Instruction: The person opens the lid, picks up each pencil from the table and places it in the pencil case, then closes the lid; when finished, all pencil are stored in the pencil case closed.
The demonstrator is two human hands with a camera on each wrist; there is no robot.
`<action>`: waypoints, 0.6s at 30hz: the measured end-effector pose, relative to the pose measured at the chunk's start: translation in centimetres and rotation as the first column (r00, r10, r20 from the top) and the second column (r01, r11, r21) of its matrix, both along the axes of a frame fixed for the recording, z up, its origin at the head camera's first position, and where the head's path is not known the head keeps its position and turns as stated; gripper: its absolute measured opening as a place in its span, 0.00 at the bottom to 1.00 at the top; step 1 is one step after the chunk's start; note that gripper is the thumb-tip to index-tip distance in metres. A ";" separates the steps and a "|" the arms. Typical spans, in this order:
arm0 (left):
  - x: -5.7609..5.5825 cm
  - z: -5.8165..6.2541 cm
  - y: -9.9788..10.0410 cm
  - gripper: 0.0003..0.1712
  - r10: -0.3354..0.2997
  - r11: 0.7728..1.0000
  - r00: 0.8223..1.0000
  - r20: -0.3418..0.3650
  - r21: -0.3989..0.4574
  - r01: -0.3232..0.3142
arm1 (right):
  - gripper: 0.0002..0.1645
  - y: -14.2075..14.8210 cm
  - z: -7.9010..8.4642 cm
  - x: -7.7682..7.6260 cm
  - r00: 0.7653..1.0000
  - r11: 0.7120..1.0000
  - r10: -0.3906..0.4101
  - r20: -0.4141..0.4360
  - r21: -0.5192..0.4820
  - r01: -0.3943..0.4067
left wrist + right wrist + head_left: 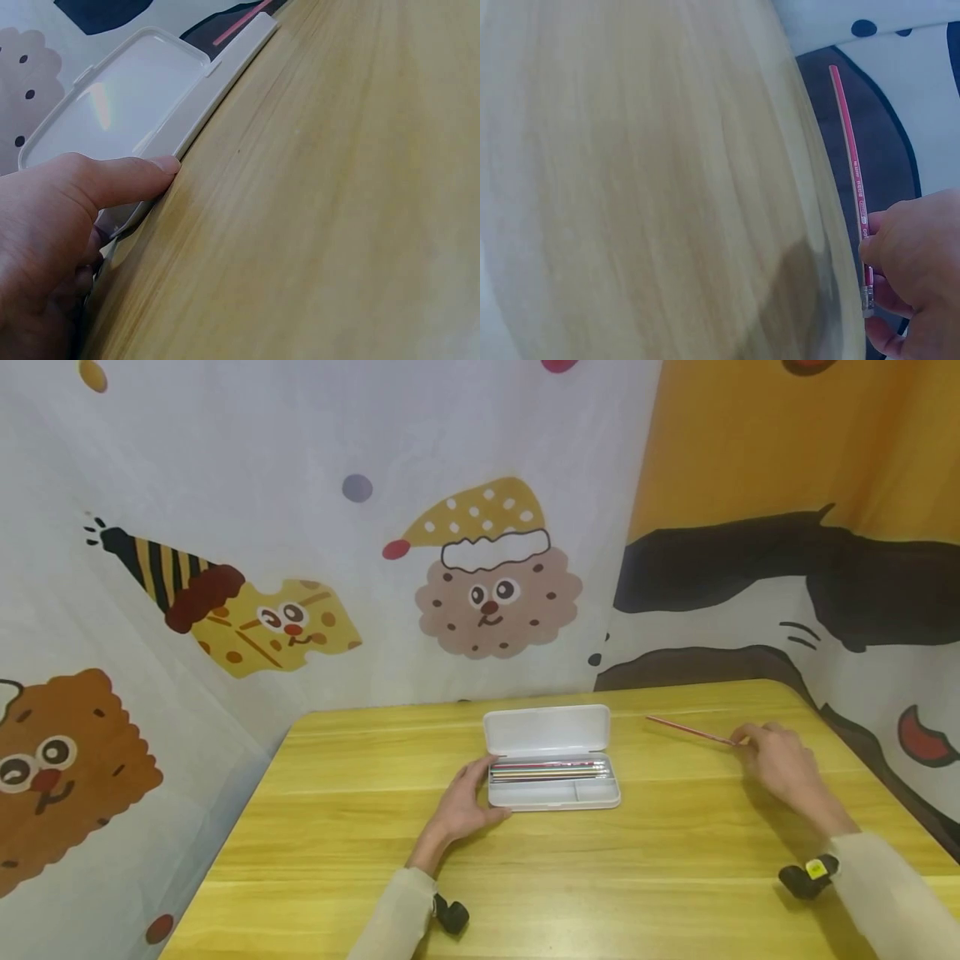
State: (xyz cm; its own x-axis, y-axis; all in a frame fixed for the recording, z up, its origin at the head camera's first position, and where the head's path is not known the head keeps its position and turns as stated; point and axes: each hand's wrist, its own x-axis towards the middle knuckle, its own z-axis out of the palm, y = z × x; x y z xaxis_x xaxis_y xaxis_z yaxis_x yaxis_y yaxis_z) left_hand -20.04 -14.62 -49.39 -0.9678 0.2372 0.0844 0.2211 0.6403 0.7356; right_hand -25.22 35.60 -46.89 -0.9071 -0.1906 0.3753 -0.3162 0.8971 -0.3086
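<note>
A white pencil case (553, 729) lies open on the table, its lid tipped back. Several pencils (547, 772) lie side by side in its rear compartment, while the front compartments show bare white plastic. My left hand (461, 806) holds the case by its left end, with the thumb (139, 176) along the front wall and the fingers round the side. Out to the right, my right hand (783, 764) pinches a red pencil (853, 157) near its eraser end. The pencil's other end points left, toward the case, and appears flat and unsharpened in the right wrist view.
The yellow wood-grain table (337, 860) has a rounded far right corner. Behind it hangs a curtain (300, 443) printed with cartoon figures. Black wrist cameras (452, 916) sit at both sleeves.
</note>
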 end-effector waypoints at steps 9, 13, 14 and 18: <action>0.0 -0.1 -0.1 0.54 -0.005 1.000 1.000 -0.008 -0.004 0.005 | 0.16 -1.0 0.8 0.9 0.998 0.999 0.029 -0.055 -0.010 -0.030; 0.0 -0.1 -0.1 0.54 -0.007 1.000 1.000 -0.014 -0.007 0.007 | 0.16 -1.4 1.2 1.4 0.997 0.999 0.039 -0.069 -0.018 -0.040; 0.0 -0.2 -0.1 0.54 -0.008 1.000 1.000 -0.016 -0.006 0.008 | 0.16 -1.5 1.3 1.5 0.997 0.999 0.040 -0.073 -0.021 -0.042; -0.1 -0.3 -0.1 0.54 -0.012 1.000 1.000 -0.024 -0.007 0.012 | 0.15 -2.0 1.8 1.9 0.994 0.998 0.053 -0.094 -0.024 -0.056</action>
State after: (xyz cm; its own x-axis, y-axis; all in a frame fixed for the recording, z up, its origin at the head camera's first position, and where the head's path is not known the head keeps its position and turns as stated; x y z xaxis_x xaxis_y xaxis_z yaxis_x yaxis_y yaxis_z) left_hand -20.12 -14.70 -49.64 -0.9626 0.2495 0.1054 0.2460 0.6428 0.7255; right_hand -23.31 33.61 -45.11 -0.8566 -0.2277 0.4629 -0.3928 0.8696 -0.2991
